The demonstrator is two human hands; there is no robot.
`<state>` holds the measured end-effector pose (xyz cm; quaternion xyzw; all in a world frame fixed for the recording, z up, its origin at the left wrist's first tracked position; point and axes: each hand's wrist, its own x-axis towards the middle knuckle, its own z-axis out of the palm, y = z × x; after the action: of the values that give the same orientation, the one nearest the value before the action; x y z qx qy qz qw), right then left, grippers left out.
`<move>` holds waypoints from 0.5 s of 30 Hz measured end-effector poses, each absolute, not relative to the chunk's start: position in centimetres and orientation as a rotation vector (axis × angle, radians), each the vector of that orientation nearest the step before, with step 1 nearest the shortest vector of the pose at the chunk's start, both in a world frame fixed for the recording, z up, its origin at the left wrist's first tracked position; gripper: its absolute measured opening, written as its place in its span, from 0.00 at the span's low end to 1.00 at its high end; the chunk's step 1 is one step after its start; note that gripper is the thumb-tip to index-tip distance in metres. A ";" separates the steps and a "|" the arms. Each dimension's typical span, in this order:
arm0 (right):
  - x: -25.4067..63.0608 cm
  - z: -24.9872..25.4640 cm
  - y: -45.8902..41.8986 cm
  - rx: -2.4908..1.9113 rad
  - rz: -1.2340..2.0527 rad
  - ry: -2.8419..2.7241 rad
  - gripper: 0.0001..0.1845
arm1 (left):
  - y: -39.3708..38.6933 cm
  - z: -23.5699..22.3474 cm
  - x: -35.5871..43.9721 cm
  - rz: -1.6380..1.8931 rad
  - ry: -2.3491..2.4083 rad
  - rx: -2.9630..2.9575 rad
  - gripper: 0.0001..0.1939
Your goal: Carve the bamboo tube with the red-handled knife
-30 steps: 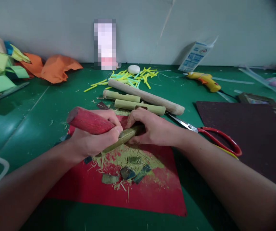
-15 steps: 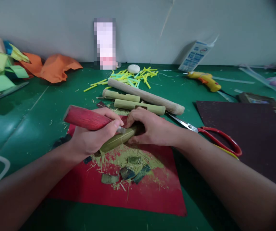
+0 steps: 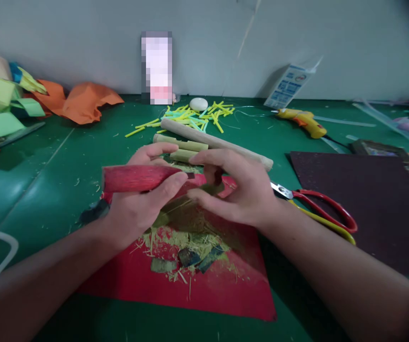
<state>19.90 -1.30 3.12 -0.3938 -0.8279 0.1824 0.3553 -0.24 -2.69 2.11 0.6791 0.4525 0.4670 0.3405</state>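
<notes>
My left hand (image 3: pixel 136 209) is closed around a chisel with a thick red wooden handle (image 3: pixel 136 178); its short flat blade points right, lifted off the work. My right hand (image 3: pixel 240 185) hovers over a green bamboo piece (image 3: pixel 179 209), fingers and thumb curved but apart. The bamboo lies tilted on a red sheet (image 3: pixel 233 294), partly hidden by both hands. Pale shavings (image 3: pixel 161 237) and several dark green bark chips (image 3: pixel 209 259) are scattered in front of it. Behind the hands rest cut bamboo pieces (image 3: pixel 190 144) and a long pale wooden stick (image 3: pixel 215 140).
Scissors with red and yellow handles (image 3: pixel 326 204) lie to the right beside a dark board (image 3: pixel 354 194). Further back are a yellow glue gun (image 3: pixel 302 121), cut yellow straws (image 3: pixel 220 114), a white oval object (image 3: pixel 198 104) and a carton (image 3: pixel 290 85). Orange paper (image 3: pixel 83 102) sits left.
Both hands have come up off the bamboo piece. My right hand has let go and opened its fingers; the chisel's blade has risen away from the bamboo.
</notes>
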 end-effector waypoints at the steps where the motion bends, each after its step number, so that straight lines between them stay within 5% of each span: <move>1: 19.7 3.1 -1.6 -1.022 0.436 -2.182 0.20 | -2.8 2.1 -0.1 1.205 1.150 1.747 0.22; 11: 19.9 2.5 -1.3 -1.081 0.418 -2.142 0.11 | -3.5 2.8 0.1 1.086 1.141 1.989 0.26; 15: 20.4 2.2 -0.6 -1.197 0.430 -1.792 0.05 | -3.1 2.5 0.3 0.890 1.226 2.129 0.12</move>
<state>20.37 -0.62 2.23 -0.4852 -0.7263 0.1743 0.4547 0.26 -3.08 2.53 0.7865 0.4530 0.3288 0.2610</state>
